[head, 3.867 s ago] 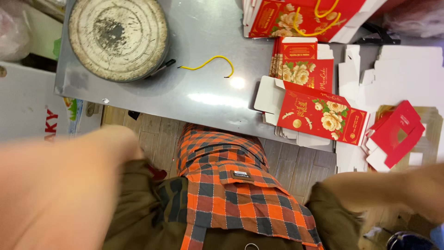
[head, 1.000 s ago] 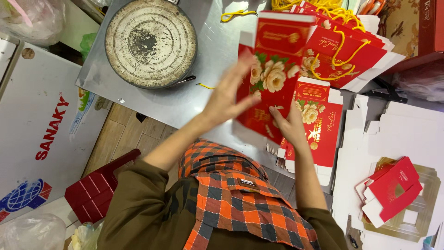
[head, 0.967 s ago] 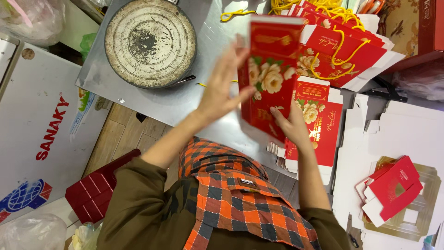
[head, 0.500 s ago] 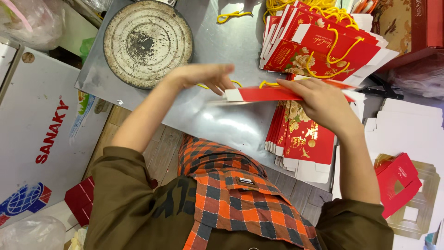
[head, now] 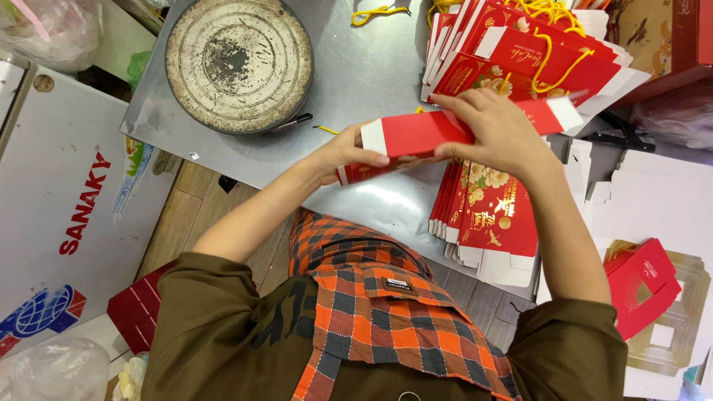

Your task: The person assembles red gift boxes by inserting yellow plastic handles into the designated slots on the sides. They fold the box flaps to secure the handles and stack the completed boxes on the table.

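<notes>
Both my hands hold one red and white paper box above the grey metal table. It lies sideways, partly folded into shape. My left hand grips its left end from below. My right hand presses on its right half from above. Right under my right hand lies a stack of flat red box blanks with flower prints.
A round, worn metal lid sits at the table's left. Finished red bags with yellow cord handles are piled at the back right. Yellow cord pieces lie near them. White card sheets and a red cut-out piece lie at the right.
The box was held upright and flat a second ago. It has since been turned sideways and lowered toward the table, both hands still on it.
</notes>
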